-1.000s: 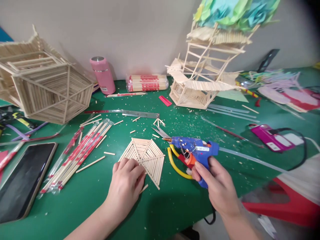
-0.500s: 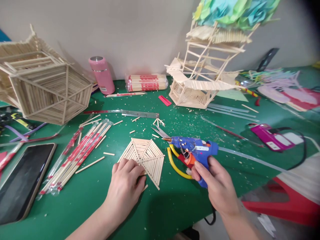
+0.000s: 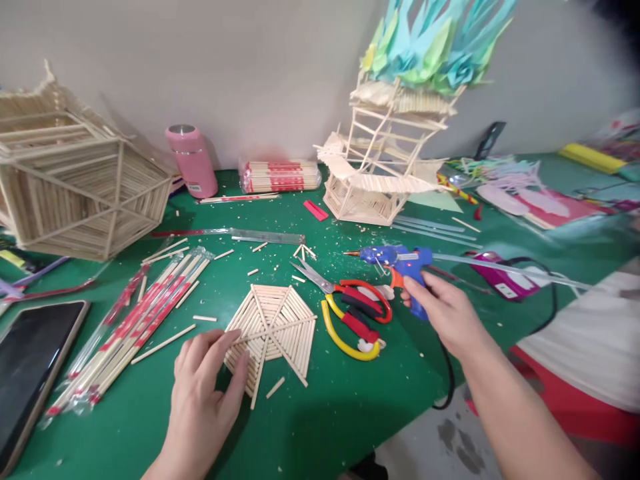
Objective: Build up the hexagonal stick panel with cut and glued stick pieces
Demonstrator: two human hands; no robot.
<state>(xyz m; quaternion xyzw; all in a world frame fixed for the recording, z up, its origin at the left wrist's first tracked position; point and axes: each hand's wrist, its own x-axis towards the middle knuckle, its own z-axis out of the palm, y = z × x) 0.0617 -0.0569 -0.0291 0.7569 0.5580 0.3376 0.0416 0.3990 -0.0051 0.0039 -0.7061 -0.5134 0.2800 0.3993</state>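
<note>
My left hand (image 3: 203,390) lies flat and loose on the green table (image 3: 325,413), fingers spread with nothing in them, its fingertips touching the near-left edge of the flat hexagonal panel of wooden sticks (image 3: 273,327), probably to keep the panel from sliding. My right hand (image 3: 445,313) is wrapped around the handle of the blue hot glue gun (image 3: 397,260), which sits to the right of the panel with its nozzle pointing left and a clear glue stick trailing out behind; its black cord drops over the near table edge. Between panel and glue gun lie red-and-yellow-handled scissors (image 3: 350,313), blades aimed far-left, within easy reach of either hand. To the left, sleeves of wrapped chopsticks (image 3: 140,320) lie beside a dark tablet (image 3: 30,370); their red printing is too blurred to read. Far back stand a pink bottle (image 3: 193,160) with a small white label I cannot make out, another chopstick bundle (image 3: 280,177), a large stick-built hexagonal frame (image 3: 75,193) and a stick tower topped with blue-green paper (image 3: 390,153). A clear ruler (image 3: 265,235) lies behind the panel, its markings illegible.
</note>
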